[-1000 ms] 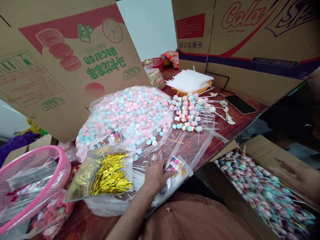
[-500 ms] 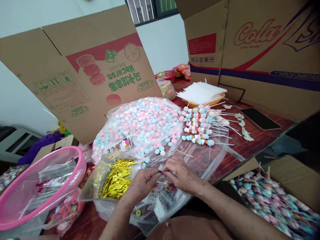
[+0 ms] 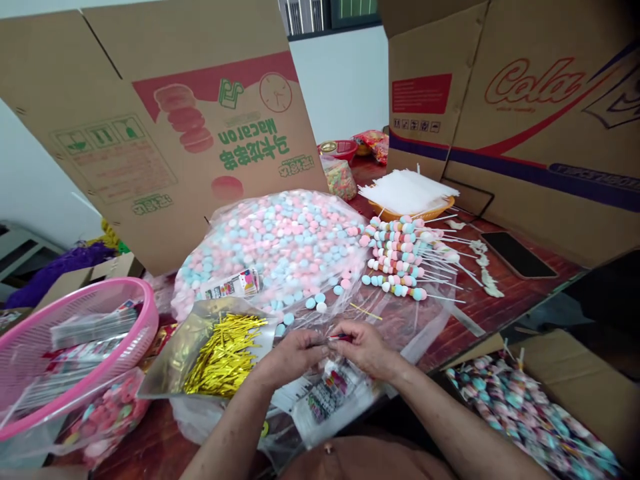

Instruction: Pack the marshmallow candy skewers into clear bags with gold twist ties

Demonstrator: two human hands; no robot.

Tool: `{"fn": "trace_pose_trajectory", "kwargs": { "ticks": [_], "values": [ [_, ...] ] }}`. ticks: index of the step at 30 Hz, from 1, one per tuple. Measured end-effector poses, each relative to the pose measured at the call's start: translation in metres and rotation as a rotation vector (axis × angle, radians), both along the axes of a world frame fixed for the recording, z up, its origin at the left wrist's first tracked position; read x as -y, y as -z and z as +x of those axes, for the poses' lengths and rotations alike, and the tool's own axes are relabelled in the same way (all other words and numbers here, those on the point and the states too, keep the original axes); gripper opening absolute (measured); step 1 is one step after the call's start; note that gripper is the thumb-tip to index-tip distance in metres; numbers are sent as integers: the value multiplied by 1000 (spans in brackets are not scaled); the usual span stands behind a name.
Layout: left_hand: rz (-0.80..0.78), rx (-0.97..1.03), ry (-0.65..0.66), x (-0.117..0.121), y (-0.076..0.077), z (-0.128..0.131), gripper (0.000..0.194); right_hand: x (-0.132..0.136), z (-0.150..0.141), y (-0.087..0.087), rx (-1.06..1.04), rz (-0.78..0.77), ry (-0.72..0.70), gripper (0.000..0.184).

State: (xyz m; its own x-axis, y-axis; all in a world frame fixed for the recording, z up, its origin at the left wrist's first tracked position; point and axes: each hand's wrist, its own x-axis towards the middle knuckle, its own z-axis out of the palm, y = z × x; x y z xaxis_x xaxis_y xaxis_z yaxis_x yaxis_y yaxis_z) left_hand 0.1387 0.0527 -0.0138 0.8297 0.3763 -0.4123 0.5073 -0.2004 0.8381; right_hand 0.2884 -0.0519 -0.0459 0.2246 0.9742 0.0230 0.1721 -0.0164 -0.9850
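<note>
The two hands are close together above the part of the red table which is nearest to the person, and the fingertips almost meet. The right hand is bent, with its thumb and first finger closed on a small dark and red piece; I cannot say with certainty what this piece is. The left hand has its fingers nearly closed too, with the tips just beside the same piece, but I cannot tell if it also grips it.

Directly below the hands, between the two wrists, are printed clear wrappers, and they reach toward the near edge of the table. To the left of the left hand stands an open pouch with many gold ties inside. Farther left, the pink basket holds other printed wrappers. A single gold tie lies just beyond the right hand.

Behind the hands, toward the far edge, there is a big clear bag of pink, blue and white sweets, and some loose sweets lie before it. The filled sticks are laid in a row to the right of this bag. A phone lies near the right edge. Below this edge, a carton contains many more sticks.
</note>
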Motion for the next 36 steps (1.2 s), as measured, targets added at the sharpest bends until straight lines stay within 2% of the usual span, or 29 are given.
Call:
{"fn": "trace_pose_trajectory", "kwargs": {
  "ticks": [1, 2, 5, 7, 9, 12, 14, 16, 17, 18, 20, 22, 23, 24, 26, 28, 30, 33, 36],
  "values": [
    [87, -35, 0, 1, -5, 0, 26, -2, -3, 1, -10, -11, 13, 13],
    [239, -67, -17, 4, -11, 0, 24, -2, -6, 1, -6, -15, 31, 15],
    [773, -79, -94, 15, -21, -2, 31, -2, -12, 0, -7, -4, 46, 20],
    [873, -26, -111, 24, -18, -3, 25, 0, -13, -3, -32, 3, 44, 23],
    [753, 8, -153, 29, -8, -3, 9, 3, -12, -7, -55, -19, 39, 27],
    [443, 76, -186, 30, 7, -3, 25, 8, -8, -15, -3, -44, 13, 22],
    [267, 126, -125, 26, 10, -5, 30, 12, -5, -21, 62, -23, -25, 13],
    [170, 106, -20, 19, 4, -8, 34, 14, -5, -25, 127, -1, -49, 9],
    [193, 77, 9, 16, 0, -10, 34, 14, -5, -26, 149, -4, -49, 10],
    [280, 49, 10, 13, -4, -12, 31, 14, -6, -26, 166, -14, -39, 13],
    [581, 42, -57, 10, -12, -15, 24, 11, -6, -26, 190, -26, -16, 17],
    [823, 137, -134, 12, -13, -17, 41, 8, -6, -26, 198, -2, -33, 20],
    [851, 200, -152, 14, -10, -17, 44, 6, -5, -26, 202, 23, -58, 21],
    [808, 250, -164, 17, -6, -16, 39, 4, -4, -27, 212, 50, -79, 22],
    [584, 299, -214, 23, 6, -12, 22, 0, -1, -27, 232, 75, -103, 26],
    [349, 311, -282, 25, 18, -9, 23, -2, 2, -25, 249, 57, -127, 33],
    [253, 326, -306, 24, 26, -8, 27, -3, 2, -20, 270, 33, -164, 39],
    [399, 359, -233, 15, 29, -11, 21, -11, 7, -13, 394, 18, -222, 44],
    [676, 467, -191, 5, 25, -18, 13, -34, 36, -17, 757, -23, -136, 48]
  ]
}}
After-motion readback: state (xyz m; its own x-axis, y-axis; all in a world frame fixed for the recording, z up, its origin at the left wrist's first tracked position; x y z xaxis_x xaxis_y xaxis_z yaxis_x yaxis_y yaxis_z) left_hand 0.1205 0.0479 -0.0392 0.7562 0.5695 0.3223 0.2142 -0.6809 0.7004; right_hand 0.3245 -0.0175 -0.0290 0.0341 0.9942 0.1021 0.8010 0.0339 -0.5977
